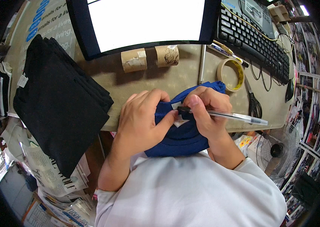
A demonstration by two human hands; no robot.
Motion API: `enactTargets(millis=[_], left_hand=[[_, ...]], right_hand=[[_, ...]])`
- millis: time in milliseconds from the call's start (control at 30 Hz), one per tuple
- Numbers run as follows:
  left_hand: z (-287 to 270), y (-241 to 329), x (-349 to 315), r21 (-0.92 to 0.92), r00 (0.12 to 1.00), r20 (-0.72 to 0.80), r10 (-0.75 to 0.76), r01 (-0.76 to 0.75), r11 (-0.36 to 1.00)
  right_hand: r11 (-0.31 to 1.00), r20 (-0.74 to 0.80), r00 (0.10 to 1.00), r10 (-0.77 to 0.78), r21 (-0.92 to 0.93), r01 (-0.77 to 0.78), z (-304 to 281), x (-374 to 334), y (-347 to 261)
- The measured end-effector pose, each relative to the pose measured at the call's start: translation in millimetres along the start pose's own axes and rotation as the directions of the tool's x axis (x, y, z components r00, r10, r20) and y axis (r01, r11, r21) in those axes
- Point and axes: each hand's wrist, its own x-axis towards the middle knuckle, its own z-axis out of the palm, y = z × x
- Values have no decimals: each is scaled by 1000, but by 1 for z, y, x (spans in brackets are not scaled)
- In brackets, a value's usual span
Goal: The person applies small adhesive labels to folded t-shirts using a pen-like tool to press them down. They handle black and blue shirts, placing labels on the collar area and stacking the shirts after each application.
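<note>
At the surface's point(190, 81) near edge, left hand point(145, 117) clenches blue garment point(179, 138), thumb by its white tag point(180, 122); right hand point(205, 113) grips clear pen point(228, 116), tip at tag. Left of garment: black folded stack point(59, 102). Beyond garment: tape roll point(231, 74), monitor point(145, 22), keyboard point(254, 41).

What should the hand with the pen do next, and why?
Probably lower the pen tip onto the small white tag. The right hand holds the tip just above it, while the left hand pinches the blue garment to keep the tag flat.

2 cardboard rolls point(134, 59), 1 pen point(228, 115).
</note>
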Motion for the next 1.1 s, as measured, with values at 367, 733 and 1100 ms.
enactTargets(millis=[367,733,1100], left_hand=[[2,-1,0,-15,999,-30,18,-18,1000],[7,-1,-2,8,996,-75,43,-42,999],[6,-2,-2,23,996,-65,64,-63,998]], right_hand=[[996,-19,997,78,35,-78,0,-2,3],[1000,8,1000,-14,3,14,1,-1,-1],[996,22,998,-58,-69,59,1,-1,-2]])
